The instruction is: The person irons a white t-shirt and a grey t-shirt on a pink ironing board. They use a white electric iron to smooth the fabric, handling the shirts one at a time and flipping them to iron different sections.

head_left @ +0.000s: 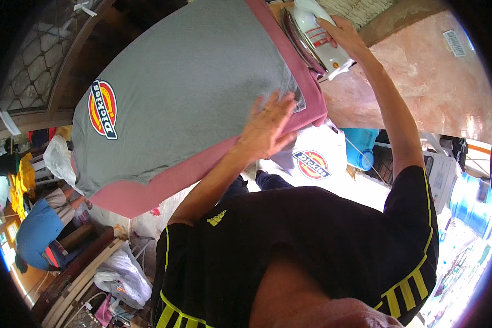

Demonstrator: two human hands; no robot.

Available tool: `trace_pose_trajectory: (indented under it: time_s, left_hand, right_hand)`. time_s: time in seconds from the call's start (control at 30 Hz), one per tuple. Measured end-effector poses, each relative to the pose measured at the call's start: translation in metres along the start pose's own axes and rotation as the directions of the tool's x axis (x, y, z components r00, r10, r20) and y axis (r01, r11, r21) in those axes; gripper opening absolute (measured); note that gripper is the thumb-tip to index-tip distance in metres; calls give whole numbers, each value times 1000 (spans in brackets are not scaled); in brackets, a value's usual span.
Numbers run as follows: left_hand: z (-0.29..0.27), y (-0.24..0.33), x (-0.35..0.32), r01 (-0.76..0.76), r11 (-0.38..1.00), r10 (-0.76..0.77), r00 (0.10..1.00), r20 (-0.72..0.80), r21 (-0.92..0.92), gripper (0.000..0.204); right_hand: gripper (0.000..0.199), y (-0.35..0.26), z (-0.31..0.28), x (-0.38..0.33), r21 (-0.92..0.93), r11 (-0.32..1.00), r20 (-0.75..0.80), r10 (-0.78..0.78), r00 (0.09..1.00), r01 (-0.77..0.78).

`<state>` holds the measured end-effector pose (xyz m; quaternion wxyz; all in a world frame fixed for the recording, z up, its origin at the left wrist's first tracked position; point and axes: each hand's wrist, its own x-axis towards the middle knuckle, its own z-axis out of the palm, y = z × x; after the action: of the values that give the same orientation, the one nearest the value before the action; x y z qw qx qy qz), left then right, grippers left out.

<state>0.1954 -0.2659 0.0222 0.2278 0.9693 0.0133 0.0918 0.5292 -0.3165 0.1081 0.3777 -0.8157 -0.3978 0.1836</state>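
A grey T-shirt [186, 93] with a red, yellow and dark logo patch is spread over a pink-covered ironing board [142, 194]. My left hand [268, 128] lies flat with fingers spread at the shirt's right end, its fingertips slightly blurred near the hem. At the far right, a white iron [322, 46] with a shiny metal soleplate is beside the board's pink edge, off the grey cloth. My right hand [341, 38] is closed round the iron's handle; part of the grip is hidden by the fingers.
A white garment [311, 153] with a similar logo hangs below the board's near edge. To the right are a pinkish marbled surface [421, 76] and blue water jugs [470, 202]. At lower left, a person in blue [38, 232] bends near a white plastic bag [123, 279].
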Motion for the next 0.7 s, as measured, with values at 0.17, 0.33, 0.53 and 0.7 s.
trace_pose_trajectory:
  time_s: [0.17,0.33,0.53,0.7]
  left_hand:
    - [-29,-40,-36,382,899,-311,902,-300,214,76]
    - [-33,-57,-57,493,833,-377,838,-394,251,76]
    - [-35,-49,-81,491,840,-383,838,-389,230,77]
    - [-38,-43,-84,491,839,-401,849,-345,234,78]
  right_hand:
    - [36,-54,-10,-62,-27,999,65,-32,997,34]
    - [33,-78,56,-112,-38,979,46,-200,979,202]
    - [42,-91,134,-102,-205,927,-130,-343,930,314]
    - [43,-68,120,61,-481,849,-186,-344,921,220]
